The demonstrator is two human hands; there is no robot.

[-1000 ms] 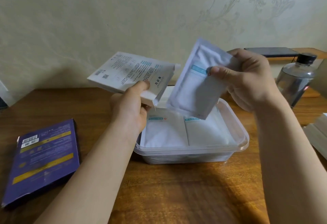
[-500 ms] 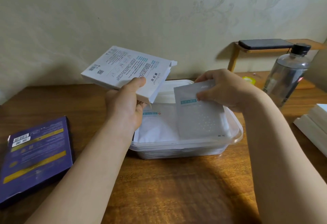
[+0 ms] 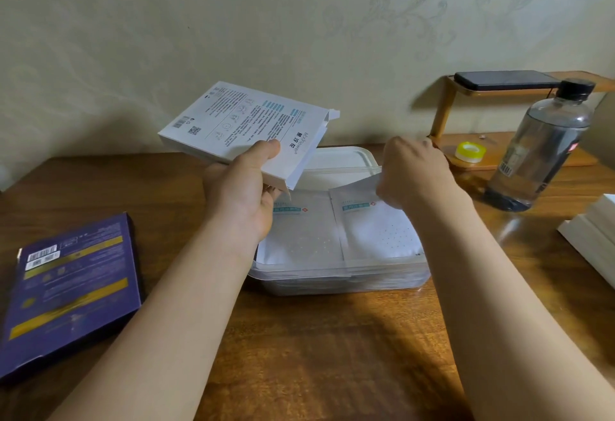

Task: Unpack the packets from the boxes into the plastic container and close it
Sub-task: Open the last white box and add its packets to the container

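Packet (image 3: 376, 231) held up a second ago now lies in the container (image 3: 332, 274) on the worktop (image 3: 332, 354), right hand (image 3: 412, 174) fingers still pinching its top edge, left hand (image 3: 243, 194) fingers gripping the white box (image 3: 246, 128): one more unpacked, container still open.

The wooden table (image 3: 332, 354) bears a clear container (image 3: 299, 274) at the middle with its lid (image 3: 336, 157) just behind, a purple box (image 3: 70, 291) far left, and a bottle (image 3: 539, 154), small shelf (image 3: 519, 157) and white boxes (image 3: 595, 234) at right.
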